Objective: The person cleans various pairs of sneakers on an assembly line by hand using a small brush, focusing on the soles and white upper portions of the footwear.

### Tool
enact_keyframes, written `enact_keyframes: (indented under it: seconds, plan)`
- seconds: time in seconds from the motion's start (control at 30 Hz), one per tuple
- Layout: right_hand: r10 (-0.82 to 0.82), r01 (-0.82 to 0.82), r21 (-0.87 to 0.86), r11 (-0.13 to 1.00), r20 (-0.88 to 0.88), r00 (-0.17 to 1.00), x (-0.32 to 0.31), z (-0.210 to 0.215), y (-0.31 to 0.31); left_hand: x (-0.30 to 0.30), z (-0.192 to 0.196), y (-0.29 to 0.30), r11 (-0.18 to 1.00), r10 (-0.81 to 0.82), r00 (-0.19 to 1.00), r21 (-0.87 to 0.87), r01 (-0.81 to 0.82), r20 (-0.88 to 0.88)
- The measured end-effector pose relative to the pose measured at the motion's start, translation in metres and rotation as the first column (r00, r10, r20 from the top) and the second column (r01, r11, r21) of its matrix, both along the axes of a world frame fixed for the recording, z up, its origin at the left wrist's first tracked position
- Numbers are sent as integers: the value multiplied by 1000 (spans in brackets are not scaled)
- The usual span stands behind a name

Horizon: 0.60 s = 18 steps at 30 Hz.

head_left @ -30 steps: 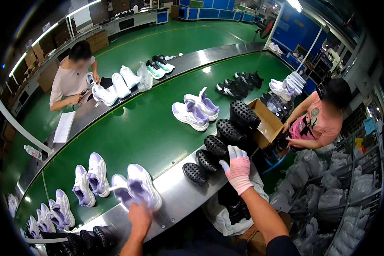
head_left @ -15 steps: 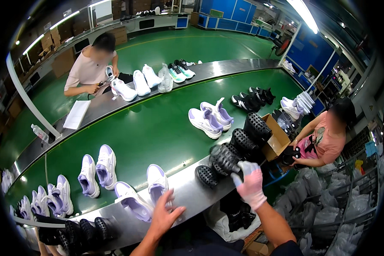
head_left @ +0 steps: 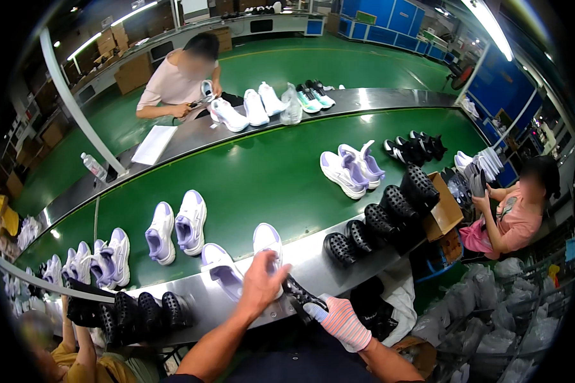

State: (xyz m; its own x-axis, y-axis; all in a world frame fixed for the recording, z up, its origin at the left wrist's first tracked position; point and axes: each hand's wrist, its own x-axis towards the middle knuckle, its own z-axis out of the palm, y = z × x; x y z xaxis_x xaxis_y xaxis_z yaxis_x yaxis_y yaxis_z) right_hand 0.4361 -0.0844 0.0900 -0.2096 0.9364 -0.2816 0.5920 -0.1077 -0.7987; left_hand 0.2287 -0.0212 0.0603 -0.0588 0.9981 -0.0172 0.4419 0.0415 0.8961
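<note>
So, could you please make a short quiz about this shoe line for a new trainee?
1. True or false: the right hand wears a striped glove and the left hand is bare.
2. What does the left hand rest on? A) a white and lilac shoe B) a water bottle C) a cardboard box
3. What colour is the conveyor belt?

Key
1. True.
2. A. The shoe lies at the near edge of the belt, next to its partner shoe.
3. Green.
</note>
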Motion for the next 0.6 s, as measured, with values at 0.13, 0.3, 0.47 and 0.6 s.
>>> enact_keyframes:
  seconds: [0.13,0.3,0.47,0.6]
  plan:
    - [146,-137,-75,988,137,980,-18,-43,37,-39,-39,40,910,255,857,410,-56,-448]
    - [334,-274,-202,940,393,857,-32,-45,78,-35,-71,63,887,-447,855,-7,462,-264]
    - [28,-142,135,981,620,784,-48,-89,73,14,-106,57,861,-459,812,42,506,-361]
    - [82,-219,167,961,585,807,-30,-80,66,2,-110,35,860,-125,926,427,280,-355]
